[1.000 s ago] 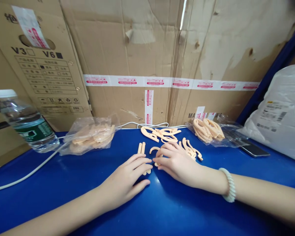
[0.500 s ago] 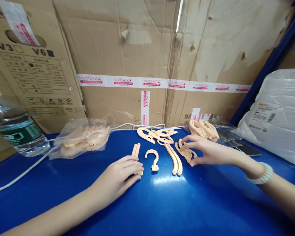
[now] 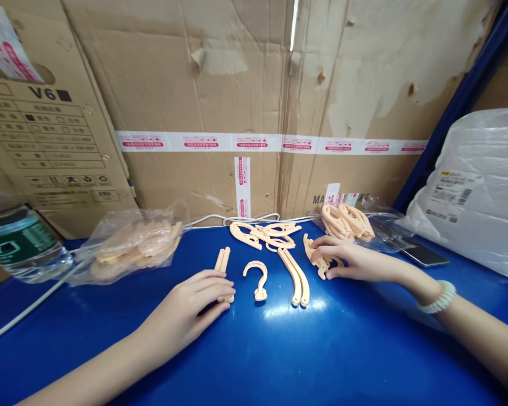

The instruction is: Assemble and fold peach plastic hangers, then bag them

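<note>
The left hand [image 3: 203, 296] lies low on the desk [image 3: 254, 361], left of its middle, fingers curled with the thumb close beneath. It covers the near ends of two straight strips [image 3: 223, 259], whose far ends stick out side by side; whether it grips or only steadies them cannot be told.

Just right of it, apart and untouched, lies the hook [image 3: 260, 276], its base toward the near side. Further right, a pair of curved arms [image 3: 294, 276] lie against each other.

The right hand [image 3: 355, 259] is half open, fingers and thumb bent down around the loose pieces [image 3: 320, 265] right of the middle. It touches them, but a firm pinch on any one cannot be made out.

A second ago this hand was over the middle, hiding the hook; now hook and arms lie uncovered, and its fingertips have drawn closer together than half a second ago. The work appears to have shifted to the loose pieces, with the other parts left set out separately.

Toward the far edge lie some looped pieces [image 3: 245, 234], between a left bag [image 3: 135, 242] and a right bag [image 3: 342, 223] of similar pieces. Behind stands cardboard [image 3: 195, 84].
</note>
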`<state>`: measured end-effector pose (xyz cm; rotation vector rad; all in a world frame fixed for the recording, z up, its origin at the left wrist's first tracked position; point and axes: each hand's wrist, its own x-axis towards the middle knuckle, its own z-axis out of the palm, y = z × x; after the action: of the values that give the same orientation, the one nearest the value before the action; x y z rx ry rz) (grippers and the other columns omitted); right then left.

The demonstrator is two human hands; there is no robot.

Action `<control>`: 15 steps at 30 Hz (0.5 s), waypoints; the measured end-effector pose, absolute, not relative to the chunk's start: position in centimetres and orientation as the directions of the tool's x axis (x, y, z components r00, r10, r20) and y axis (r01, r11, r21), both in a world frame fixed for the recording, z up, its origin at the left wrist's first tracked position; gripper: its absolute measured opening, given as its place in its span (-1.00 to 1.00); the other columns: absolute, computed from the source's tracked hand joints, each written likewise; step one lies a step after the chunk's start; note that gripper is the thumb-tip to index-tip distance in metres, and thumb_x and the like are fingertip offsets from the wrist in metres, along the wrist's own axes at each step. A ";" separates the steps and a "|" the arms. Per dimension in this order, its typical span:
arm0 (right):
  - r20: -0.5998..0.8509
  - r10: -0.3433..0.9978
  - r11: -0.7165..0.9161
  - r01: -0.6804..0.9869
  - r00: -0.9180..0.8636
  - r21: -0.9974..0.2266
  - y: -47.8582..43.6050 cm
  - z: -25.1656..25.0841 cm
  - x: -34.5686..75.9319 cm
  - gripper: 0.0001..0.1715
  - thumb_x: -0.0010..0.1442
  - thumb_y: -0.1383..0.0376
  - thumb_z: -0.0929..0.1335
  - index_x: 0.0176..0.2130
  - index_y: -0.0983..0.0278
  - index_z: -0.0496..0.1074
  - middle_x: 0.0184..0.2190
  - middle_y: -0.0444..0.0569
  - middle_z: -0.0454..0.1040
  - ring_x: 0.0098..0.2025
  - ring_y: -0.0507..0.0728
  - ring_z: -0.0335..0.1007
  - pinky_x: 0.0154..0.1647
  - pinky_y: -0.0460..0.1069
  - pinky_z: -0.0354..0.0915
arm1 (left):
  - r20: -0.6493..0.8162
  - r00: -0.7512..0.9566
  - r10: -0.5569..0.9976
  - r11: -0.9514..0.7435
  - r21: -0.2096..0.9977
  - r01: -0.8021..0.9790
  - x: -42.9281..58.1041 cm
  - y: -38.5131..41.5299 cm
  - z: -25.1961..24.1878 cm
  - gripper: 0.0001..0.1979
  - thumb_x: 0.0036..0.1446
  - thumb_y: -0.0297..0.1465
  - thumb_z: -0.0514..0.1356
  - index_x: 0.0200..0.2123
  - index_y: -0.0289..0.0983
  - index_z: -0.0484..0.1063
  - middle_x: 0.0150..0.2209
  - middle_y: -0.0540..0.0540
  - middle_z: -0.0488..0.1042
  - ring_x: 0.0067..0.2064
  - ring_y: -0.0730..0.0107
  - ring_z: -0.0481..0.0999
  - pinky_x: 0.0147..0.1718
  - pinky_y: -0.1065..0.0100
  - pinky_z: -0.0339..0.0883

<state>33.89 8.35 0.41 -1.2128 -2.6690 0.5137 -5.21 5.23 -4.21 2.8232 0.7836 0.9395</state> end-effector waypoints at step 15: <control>0.321 0.679 0.733 0.632 -0.660 -0.252 3.8 1.0 29.5 -0.68 0.41 0.22 0.25 0.09 0.23 0.41 0.00 0.11 0.40 0.02 0.19 0.36 0.06 0.13 0.34 | 0.511 0.709 0.486 -0.865 0.167 0.473 -4.6 4.2 -4.0 -0.83 0.34 -0.46 0.11 -0.07 -0.21 0.46 -0.08 -0.10 0.58 0.05 0.23 0.52 0.04 0.21 0.45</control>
<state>29.53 3.82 0.96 -1.0079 -2.5412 0.1653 -4.59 4.22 -4.02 2.8824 0.8094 0.8723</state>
